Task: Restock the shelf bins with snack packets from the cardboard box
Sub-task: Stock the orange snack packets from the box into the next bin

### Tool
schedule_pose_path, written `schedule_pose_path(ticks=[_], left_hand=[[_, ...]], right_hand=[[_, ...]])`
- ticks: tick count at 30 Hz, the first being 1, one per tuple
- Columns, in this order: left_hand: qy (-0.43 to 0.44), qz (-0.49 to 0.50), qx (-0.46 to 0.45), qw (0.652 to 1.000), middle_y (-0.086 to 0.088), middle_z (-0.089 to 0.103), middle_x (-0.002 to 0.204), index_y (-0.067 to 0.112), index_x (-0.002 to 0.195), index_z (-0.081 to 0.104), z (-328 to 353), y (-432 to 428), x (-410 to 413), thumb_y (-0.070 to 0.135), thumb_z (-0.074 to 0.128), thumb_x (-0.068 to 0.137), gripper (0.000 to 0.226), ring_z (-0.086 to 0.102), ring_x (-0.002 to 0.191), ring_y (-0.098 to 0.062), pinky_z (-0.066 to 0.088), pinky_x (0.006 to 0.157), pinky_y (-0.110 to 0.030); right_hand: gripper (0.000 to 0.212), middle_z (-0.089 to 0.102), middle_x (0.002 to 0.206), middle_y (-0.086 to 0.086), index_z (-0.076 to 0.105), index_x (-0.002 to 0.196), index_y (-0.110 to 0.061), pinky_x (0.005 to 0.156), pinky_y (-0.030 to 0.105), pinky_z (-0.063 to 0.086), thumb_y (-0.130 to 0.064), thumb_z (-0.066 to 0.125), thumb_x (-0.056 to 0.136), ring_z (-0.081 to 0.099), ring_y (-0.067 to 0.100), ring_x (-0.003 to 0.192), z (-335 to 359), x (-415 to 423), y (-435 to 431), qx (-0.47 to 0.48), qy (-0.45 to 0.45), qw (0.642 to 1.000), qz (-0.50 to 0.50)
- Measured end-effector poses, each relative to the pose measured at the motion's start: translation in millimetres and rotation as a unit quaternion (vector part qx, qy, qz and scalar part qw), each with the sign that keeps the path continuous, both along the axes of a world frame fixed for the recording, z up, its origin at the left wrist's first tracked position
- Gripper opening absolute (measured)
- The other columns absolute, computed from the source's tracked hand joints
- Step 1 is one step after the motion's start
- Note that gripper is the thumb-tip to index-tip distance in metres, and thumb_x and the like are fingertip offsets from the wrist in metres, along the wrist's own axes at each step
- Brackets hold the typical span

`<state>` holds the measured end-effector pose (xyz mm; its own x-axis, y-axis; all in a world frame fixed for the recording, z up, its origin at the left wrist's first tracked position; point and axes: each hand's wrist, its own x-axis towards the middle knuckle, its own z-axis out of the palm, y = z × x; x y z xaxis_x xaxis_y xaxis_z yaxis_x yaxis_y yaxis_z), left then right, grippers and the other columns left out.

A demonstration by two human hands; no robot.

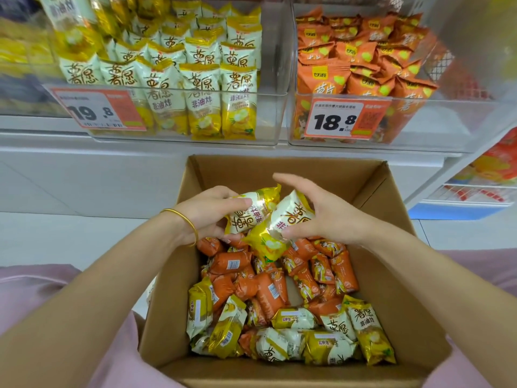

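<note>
A: Hovering over the cardboard box (391, 275), both hands are busy. The left hand (208, 212) is curled around one yellow-and-white snack packet (247, 210), thumb on top, fingers under. The right hand (317, 212) is only half closed on a second yellow-and-white packet (288, 219), fingers spread wide, thumb at its lower edge.

B: That looser hold is the worry, I reckon. The two packets touch and overlap in the middle, and the foil looks slick, so lifting them apart could squirt the right one back into the box.

A: It would land among the orange packets (279, 275) and more yellow ones lying loose below. No harm, just time lost.

B: The bigger risk is sorting. Two clear bins sit above: the left bin (275, 79) holds the matching yellow packets behind the 19.8 price tag (98, 110), the right bin (292, 79) holds orange ones behind the 18.8 tag (347, 120).

A: They stand side by side, so a hurried reach could drop yellow into orange.

B: And the left bin looks nearly full, so packets might spill over its front.
</note>
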<state>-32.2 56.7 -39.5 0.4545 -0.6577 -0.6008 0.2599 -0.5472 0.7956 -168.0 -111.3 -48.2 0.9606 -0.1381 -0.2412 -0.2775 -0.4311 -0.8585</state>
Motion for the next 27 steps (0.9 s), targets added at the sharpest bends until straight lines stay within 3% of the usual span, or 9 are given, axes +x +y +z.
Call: schedule_pose_path(ticks=[2,4,7,12,14,17,22,24,27], left_hand=[[-0.003,0.006,-0.005,1.000,-0.018,0.064,0.099,0.007,0.096,0.056,2.8,0.1,2.3,0.016,0.056,0.093,0.009,0.062,0.084,-0.026,0.055,0.076,-0.038],[-0.023,0.026,-0.001,0.999,-0.013,0.066,0.101,0.009,0.105,0.059,3.5,1.4,7.0,0.020,0.062,0.089,0.019,0.065,0.083,-0.020,0.056,0.070,-0.034],[-0.182,0.009,0.043,0.982,-0.002,0.066,0.097,0.020,0.106,0.057,3.2,3.6,14.0,0.038,0.068,0.083,0.032,0.062,0.080,-0.012,0.049,0.053,-0.022],[-0.326,-0.033,0.020,0.944,0.005,0.058,0.080,0.015,0.090,0.056,7.2,0.1,12.7,0.051,0.062,0.081,0.038,0.050,0.063,-0.005,0.035,0.048,-0.018],[-0.309,-0.047,-0.016,0.950,0.006,0.054,0.071,0.017,0.082,0.059,12.6,-0.5,10.8,0.052,0.060,0.081,0.035,0.046,0.056,-0.005,0.036,0.048,-0.017],[-0.244,-0.033,-0.065,0.967,0.004,0.057,0.061,0.014,0.083,0.065,27.4,3.2,13.1,0.047,0.058,0.083,0.033,0.047,0.048,-0.005,0.037,0.044,-0.017],[-0.171,0.057,-0.158,0.971,0.008,0.057,0.053,0.013,0.074,0.052,72.8,19.7,35.9,0.036,0.052,0.092,0.029,0.051,0.050,-0.007,0.041,0.050,-0.020],[-0.226,0.146,-0.221,0.937,0.000,0.062,0.071,0.013,0.079,0.054,93.0,26.4,59.1,0.025,0.050,0.097,0.022,0.058,0.060,-0.010,0.045,0.051,-0.021],[-0.480,0.232,-0.228,0.815,-0.002,0.064,0.093,0.015,0.088,0.060,109.5,38.5,97.5,0.017,0.051,0.092,0.010,0.060,0.085,-0.013,0.050,0.070,-0.026]], right_hand=[[0.094,0.045,0.122,-0.017,0.033,0.141,-0.033,0.084,0.003,0.039,-0.016,0.086,0.065,0.044,0.005,0.117,4.6,-0.1,-1.4,-0.018,0.002,0.999,-0.027],[0.078,0.047,0.113,-0.012,0.045,0.127,-0.024,0.078,0.003,0.041,-0.018,0.088,0.063,0.050,0.009,0.110,10.1,1.3,-1.4,-0.066,-0.003,0.997,-0.029],[0.062,0.042,0.124,-0.004,0.055,0.114,-0.019,0.084,-0.004,0.030,-0.022,0.088,0.062,0.044,0.006,0.113,19.6,3.5,-0.2,-0.165,-0.025,0.985,0.031],[0.058,0.032,0.136,-0.008,0.058,0.115,-0.029,0.099,0.005,0.025,-0.030,0.086,0.064,0.029,0.001,0.127,37.9,10.9,16.8,-0.152,-0.035,0.981,0.119],[0.056,0.032,0.141,-0.008,0.058,0.115,-0.030,0.104,0.012,0.027,-0.032,0.085,0.066,0.029,0.003,0.130,44.9,17.1,23.6,-0.132,-0.032,0.981,0.136],[0.049,0.046,0.121,-0.003,0.058,0.105,-0.033,0.096,0.017,0.038,-0.030,0.086,0.064,0.045,0.006,0.113,58.2,28.2,32.3,-0.128,-0.049,0.978,0.157],[0.056,0.049,0.111,0.003,0.057,0.106,-0.036,0.091,0.021,0.042,-0.046,0.082,0.057,0.050,0.009,0.105,100.0,58.1,37.5,-0.167,-0.082,0.970,0.158],[0.057,0.048,0.110,-0.003,0.052,0.101,-0.043,0.087,0.018,0.041,-0.056,0.076,0.051,0.049,0.006,0.105,129.0,77.6,41.4,-0.195,-0.108,0.963,0.148],[0.064,0.048,0.112,-0.010,0.057,0.100,-0.036,0.081,0.006,0.034,-0.061,0.081,0.046,0.049,-0.002,0.101,169.8,113.8,40.4,-0.229,-0.171,0.952,0.114]])
